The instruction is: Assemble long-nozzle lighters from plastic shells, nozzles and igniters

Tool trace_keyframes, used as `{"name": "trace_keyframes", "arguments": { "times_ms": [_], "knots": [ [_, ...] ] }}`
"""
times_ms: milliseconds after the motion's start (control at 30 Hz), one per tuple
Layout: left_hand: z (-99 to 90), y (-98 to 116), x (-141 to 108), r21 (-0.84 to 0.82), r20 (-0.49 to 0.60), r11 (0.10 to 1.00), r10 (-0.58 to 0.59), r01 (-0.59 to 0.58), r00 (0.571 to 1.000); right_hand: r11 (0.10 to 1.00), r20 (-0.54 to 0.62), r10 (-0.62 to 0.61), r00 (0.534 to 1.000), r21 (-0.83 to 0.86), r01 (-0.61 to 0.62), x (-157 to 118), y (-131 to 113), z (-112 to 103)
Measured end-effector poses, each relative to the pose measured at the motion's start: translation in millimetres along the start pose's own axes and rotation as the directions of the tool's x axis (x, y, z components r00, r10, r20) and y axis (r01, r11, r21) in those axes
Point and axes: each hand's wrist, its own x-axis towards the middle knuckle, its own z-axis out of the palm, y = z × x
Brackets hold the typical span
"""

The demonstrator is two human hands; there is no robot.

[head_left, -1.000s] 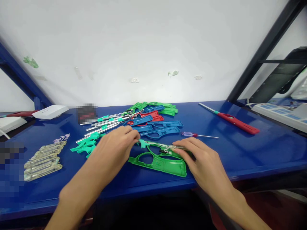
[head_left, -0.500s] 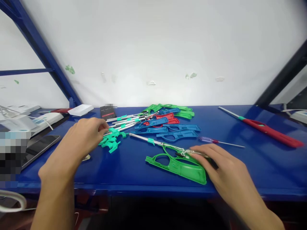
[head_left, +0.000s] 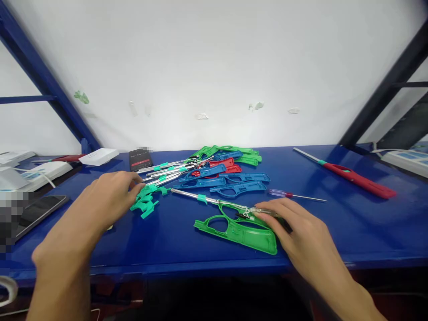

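Observation:
My right hand (head_left: 294, 218) grips the clear tank end of a gas lighter's inner assembly (head_left: 227, 204), a metal tube with a teal trigger and white wire. Under it lies one green handle half (head_left: 227, 207); a second green handle half (head_left: 254, 236) rests in front, inner side up. My left hand (head_left: 110, 196) is closed, fingers curled down beside a pile of loose teal triggers (head_left: 145, 203). Its fingertips are partly hidden, so I cannot make out what is in them. Several more metal lighter tubes (head_left: 167, 171) lie just behind the pile.
Blue handle halves (head_left: 239, 188), red ones (head_left: 230, 166) and green ones (head_left: 250, 159) are heaped at the back. A screwdriver (head_left: 281, 193) lies right of them, then a whole red lighter (head_left: 361, 180). Phones (head_left: 42, 214) and a white box (head_left: 99, 157) stand left.
The whole view has shifted, so things sit further left. My right hand keeps its grip on the lighter assembly; my left hand stays by the teal triggers.

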Motion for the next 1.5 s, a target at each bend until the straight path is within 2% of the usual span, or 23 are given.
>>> {"name": "trace_keyframes", "arguments": {
  "times_ms": [100,167,267,367,467,633,1133,1500],
  "knots": [
    [8.9,29.6,-2.9,0.026,0.023,0.994,0.109,-0.110,0.994,1.000,-0.007,0.017,1.000,0.006,-0.016,0.4,-0.7,1.1],
    [23.0,57.6,-6.5,-0.032,0.046,0.973,0.229,-0.227,0.972,1.000,-0.011,0.022,1.000,0.009,-0.022,0.5,-0.7,1.3],
    [48.1,97.7,-14.8,-0.249,0.079,0.860,0.477,-0.446,0.875,1.000,-0.008,0.008,1.000,0.014,-0.008,1.1,-0.6,-0.1],
    [66.6,118.3,-20.4,-0.350,0.138,0.814,0.534,-0.464,0.834,1.000,-0.004,-0.007,1.000,0.024,0.007,1.9,-0.3,-1.7],
    [74.4,119.6,-19.8,-0.385,0.187,0.812,0.534,-0.438,0.825,0.999,0.001,0.006,1.000,0.035,-0.006,1.6,0.1,-1.9],
    [74.5,116.4,-15.6,-0.391,0.193,0.821,0.514,-0.415,0.836,0.998,0.004,0.024,1.000,0.065,-0.024,0.7,0.7,-1.5],
    [76.5,115.8,-17.9,-0.397,0.175,0.823,0.502,-0.406,0.847,0.993,-0.014,0.048,0.999,0.105,-0.047,-1.4,0.2,0.2],
    [72.2,108.8,-14.2,-0.316,0.140,0.844,0.494,-0.434,0.858,0.996,-0.043,0.019,0.999,0.092,-0.015,-0.3,-2.5,-2.6]
  ]
}}
